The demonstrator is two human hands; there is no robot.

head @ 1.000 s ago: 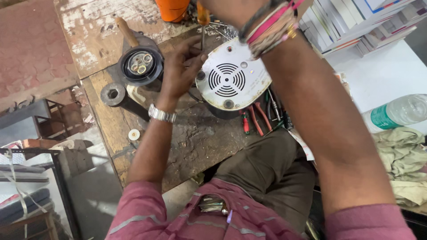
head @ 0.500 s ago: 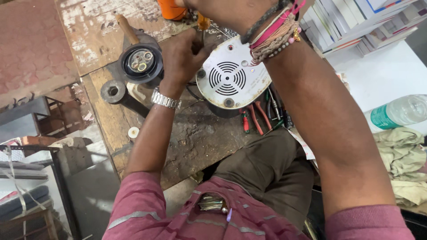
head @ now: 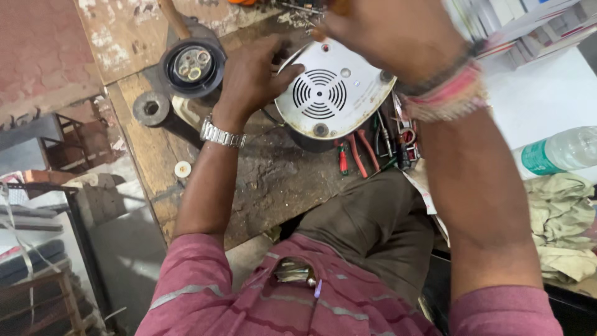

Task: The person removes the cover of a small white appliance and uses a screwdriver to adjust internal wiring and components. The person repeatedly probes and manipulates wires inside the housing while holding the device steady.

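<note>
On a scarred wooden workbench (head: pixel 261 180), the left hand (head: pixel 252 78) gripped a round white vented appliance base (head: pixel 333 90); the right hand's (head: pixel 385 37) grip could not be told.

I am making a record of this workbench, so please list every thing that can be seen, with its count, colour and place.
round white appliance base with vent slots: one, white, bench centre, underside up
black round motor housing: one, black, left of the base
grey metal disc with a hole: one, grey, bench left edge
small white washer: one, white, bench front-left
red-handled hand tools: several, red, below the base
clear plastic bottle with green label: one, clear, lying right
crumpled pale cloth: one, yellowish, far right
worn wooden bench: one, brown
silver wristwatch: one, left wrist
left hand: on the base's left rim
right hand: above the base's top edge; what it holds cannot be told
</note>
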